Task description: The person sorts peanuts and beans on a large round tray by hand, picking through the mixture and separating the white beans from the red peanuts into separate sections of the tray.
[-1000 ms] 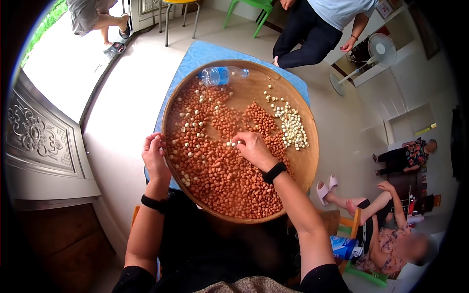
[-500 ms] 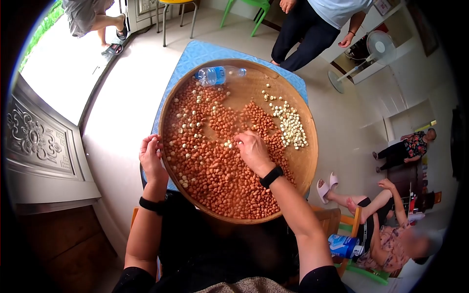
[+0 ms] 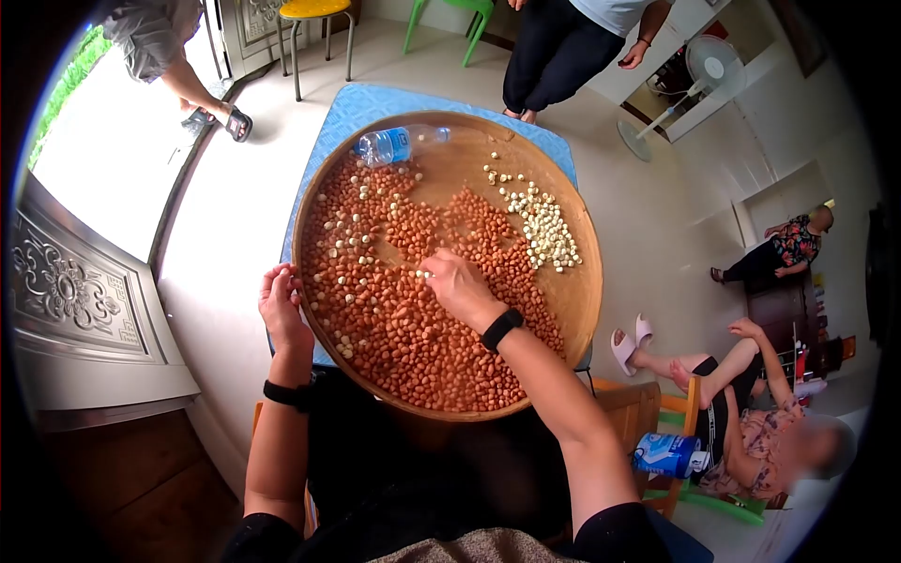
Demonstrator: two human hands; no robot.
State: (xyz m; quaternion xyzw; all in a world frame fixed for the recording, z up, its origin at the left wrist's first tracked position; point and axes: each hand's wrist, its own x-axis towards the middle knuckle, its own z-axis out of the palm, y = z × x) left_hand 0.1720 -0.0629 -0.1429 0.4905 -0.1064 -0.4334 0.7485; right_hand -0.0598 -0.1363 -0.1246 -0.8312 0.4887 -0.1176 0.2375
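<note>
Right hand (image 3: 458, 289): fingertips bunched at a pale kernel (image 3: 423, 274); whether they grasp it, I cannot tell.
Left hand (image 3: 284, 305): fingers curled just beside the round tray (image 3: 577, 300); contents, if any, hidden.
Red-brown nuts (image 3: 422, 347): beneath and around the right-hand grip.
White pile (image 3: 546, 228): right of and beyond that grip.
Plastic bottle (image 3: 385, 146): beyond it, leftward.

Daylight floods in at upper left, burning the ground outside (image 3: 103, 141) to pure white and spilling glare over the pale floor (image 3: 225, 206)! Below the round tray (image 3: 568, 300), lower middle, deep shadow takes over. Wide-lens distortion tips the right side sideways, corners go black, and the seated person's (image 3: 746, 450) head is a smear.
</note>
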